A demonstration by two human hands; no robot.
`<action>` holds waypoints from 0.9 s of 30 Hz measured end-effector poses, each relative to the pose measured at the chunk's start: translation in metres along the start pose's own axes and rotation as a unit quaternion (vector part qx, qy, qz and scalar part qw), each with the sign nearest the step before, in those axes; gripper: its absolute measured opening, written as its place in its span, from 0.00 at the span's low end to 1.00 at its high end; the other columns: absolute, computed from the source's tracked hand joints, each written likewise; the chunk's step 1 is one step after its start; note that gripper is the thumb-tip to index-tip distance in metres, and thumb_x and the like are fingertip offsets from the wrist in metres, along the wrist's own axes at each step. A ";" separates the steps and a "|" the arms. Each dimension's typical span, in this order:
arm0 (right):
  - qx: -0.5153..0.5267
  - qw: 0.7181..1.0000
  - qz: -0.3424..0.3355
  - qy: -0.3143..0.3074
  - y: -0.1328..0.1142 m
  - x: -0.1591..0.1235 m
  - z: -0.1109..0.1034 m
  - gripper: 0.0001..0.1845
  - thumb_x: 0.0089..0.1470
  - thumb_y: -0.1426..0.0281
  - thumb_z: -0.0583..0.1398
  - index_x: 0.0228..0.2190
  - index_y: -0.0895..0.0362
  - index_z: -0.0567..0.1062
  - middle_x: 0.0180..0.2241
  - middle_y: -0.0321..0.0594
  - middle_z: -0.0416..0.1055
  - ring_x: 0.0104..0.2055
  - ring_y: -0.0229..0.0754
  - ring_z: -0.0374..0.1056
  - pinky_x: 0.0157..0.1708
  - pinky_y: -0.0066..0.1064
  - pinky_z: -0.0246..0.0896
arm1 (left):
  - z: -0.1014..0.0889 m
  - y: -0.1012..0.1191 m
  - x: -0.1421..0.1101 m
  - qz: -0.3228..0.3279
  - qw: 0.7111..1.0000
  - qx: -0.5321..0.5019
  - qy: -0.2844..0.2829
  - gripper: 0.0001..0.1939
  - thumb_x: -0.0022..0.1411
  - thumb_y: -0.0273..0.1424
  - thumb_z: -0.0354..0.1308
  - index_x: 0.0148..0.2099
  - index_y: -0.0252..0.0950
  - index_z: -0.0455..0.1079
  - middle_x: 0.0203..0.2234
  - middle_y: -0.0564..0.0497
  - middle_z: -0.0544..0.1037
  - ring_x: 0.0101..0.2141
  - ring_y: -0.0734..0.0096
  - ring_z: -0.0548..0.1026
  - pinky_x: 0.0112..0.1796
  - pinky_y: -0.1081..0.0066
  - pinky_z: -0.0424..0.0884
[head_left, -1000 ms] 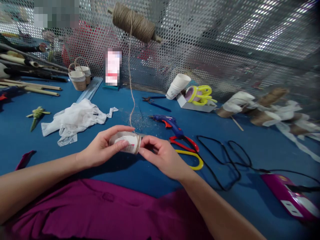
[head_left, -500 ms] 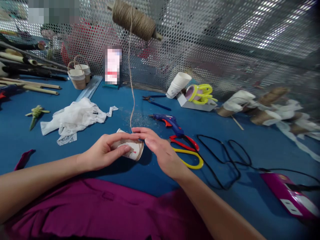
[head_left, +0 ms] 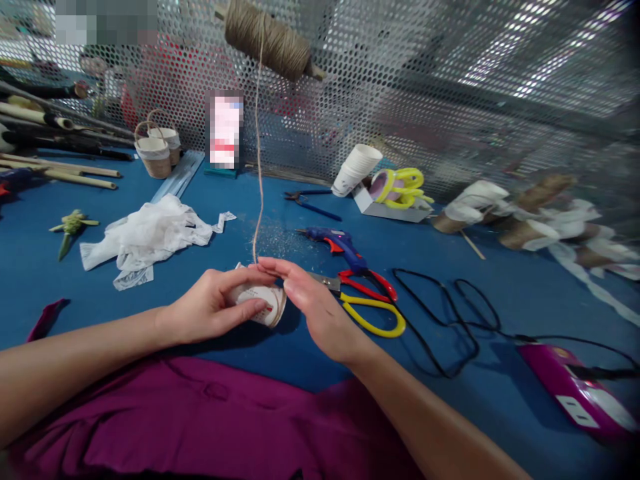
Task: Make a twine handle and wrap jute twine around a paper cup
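A white paper cup (head_left: 257, 295) lies on its side just above the blue table, with cord wound round its rim end. My left hand (head_left: 215, 303) is closed on the cup, thumb in front and fingers over the top. My right hand (head_left: 310, 297) rests its fingertips at the top of the cup, where the twine (head_left: 259, 167) comes down; the fingers seem to press on the twine there, though the contact is partly hidden. Above, the twine runs up to a brown spool (head_left: 267, 40). Scissors (head_left: 373, 313) with red and yellow handles lie beside my right hand.
Behind the scissors lies a blue glue gun (head_left: 340, 243), its black cable running to a purple power strip (head_left: 575, 393). Pliers (head_left: 315, 203), stacked cups (head_left: 356, 170) and white lace (head_left: 150, 237) lie farther back. Two small baskets (head_left: 154, 157) stand near the mesh wall.
My right fingers and the lower end of the twine have shifted slightly left. The cup has turned a little in my left hand, and more of the scissors shows.
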State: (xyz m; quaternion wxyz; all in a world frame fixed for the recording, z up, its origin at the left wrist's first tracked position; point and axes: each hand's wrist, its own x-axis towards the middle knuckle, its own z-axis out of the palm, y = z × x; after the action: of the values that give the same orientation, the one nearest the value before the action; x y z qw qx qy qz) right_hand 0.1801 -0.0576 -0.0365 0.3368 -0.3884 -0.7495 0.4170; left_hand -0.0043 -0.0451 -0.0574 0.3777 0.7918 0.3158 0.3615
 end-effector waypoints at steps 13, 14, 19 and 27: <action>-0.388 0.866 0.211 0.237 0.075 0.016 -0.103 0.13 0.43 0.69 0.59 0.33 0.63 0.75 0.32 0.55 0.72 0.40 0.60 0.68 0.41 0.54 0.59 | -0.005 0.000 -0.002 0.055 0.988 0.138 0.035 0.13 0.61 0.29 0.48 0.44 0.29 0.69 0.20 0.53 0.75 0.16 0.81 0.66 0.19 0.81 0.62; -0.382 0.869 0.213 0.233 0.081 0.017 -0.107 0.11 0.41 0.69 0.60 0.29 0.61 0.75 0.29 0.52 0.72 0.37 0.58 0.69 0.39 0.52 0.60 | -0.005 -0.001 -0.001 0.058 0.987 0.146 0.035 0.13 0.61 0.29 0.47 0.44 0.29 0.69 0.18 0.54 0.74 0.14 0.82 0.64 0.18 0.81 0.60; -0.356 0.877 0.208 0.248 0.083 0.019 -0.108 0.07 0.38 0.71 0.60 0.27 0.56 0.74 0.22 0.42 0.69 0.30 0.51 0.69 0.33 0.45 0.63 | -0.007 -0.009 0.001 0.065 0.982 0.171 0.037 0.14 0.62 0.29 0.46 0.45 0.29 0.68 0.14 0.56 0.71 0.15 0.81 0.64 0.19 0.80 0.61; -0.020 0.952 0.257 0.162 0.013 0.001 -0.091 0.13 0.38 0.63 0.64 0.26 0.56 0.69 0.18 0.32 0.64 0.22 0.37 0.63 0.24 0.31 0.61 | -0.014 -0.016 0.006 0.047 0.985 0.169 0.000 0.14 0.62 0.30 0.46 0.46 0.31 0.68 0.26 0.49 0.79 0.21 0.77 0.73 0.25 0.78 0.66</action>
State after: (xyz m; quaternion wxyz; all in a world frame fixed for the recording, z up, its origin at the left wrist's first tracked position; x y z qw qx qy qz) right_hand 0.2594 -0.0192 -0.0089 0.3275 -0.6371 -0.5676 0.4057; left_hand -0.0162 -0.0274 -0.0625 0.2210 0.8579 0.3350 0.3207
